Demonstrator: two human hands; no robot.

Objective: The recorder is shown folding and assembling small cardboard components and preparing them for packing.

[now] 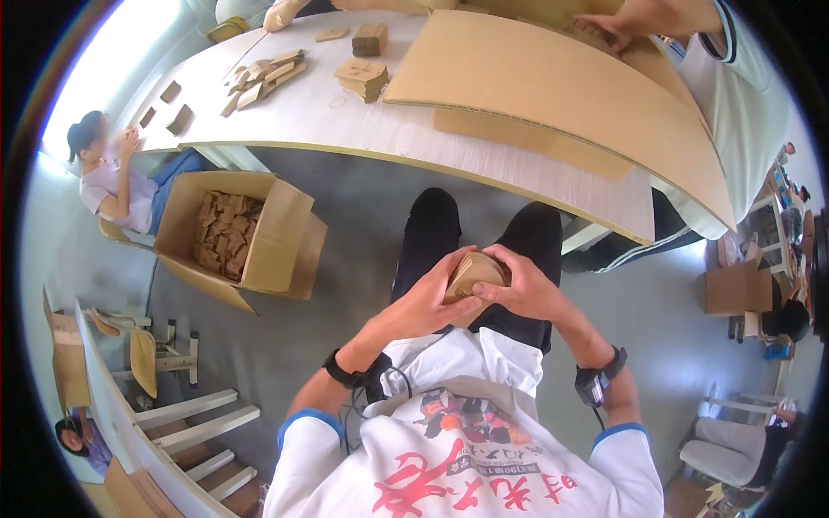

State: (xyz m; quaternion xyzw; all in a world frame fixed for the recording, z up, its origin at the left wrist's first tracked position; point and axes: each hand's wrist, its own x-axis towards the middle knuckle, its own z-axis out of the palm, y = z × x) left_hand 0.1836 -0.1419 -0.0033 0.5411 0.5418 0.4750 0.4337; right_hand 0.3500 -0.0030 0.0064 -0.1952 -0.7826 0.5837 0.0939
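Over my lap, my left hand [429, 292] and my right hand [523, 289] are closed from both sides around a stack of brown cardboard pieces [474, 274]. The thumbs meet on its near face, and the fingers wrap behind its sides. Several thin layers show along the left edge of the stack. Ahead on the pale table [332, 129] stand two similar brown stacks, one nearer [363, 78] and one farther [370, 40]. Left of them lies a loose heap of brown cardboard pieces [259, 79].
A large open carton [276, 229] full of brown pieces stands on the floor at left. A big cardboard box [553, 73] with a wide flap covers the table's right part; another person's hand [604, 33] reaches into it. A person [121, 181] sits at far left.
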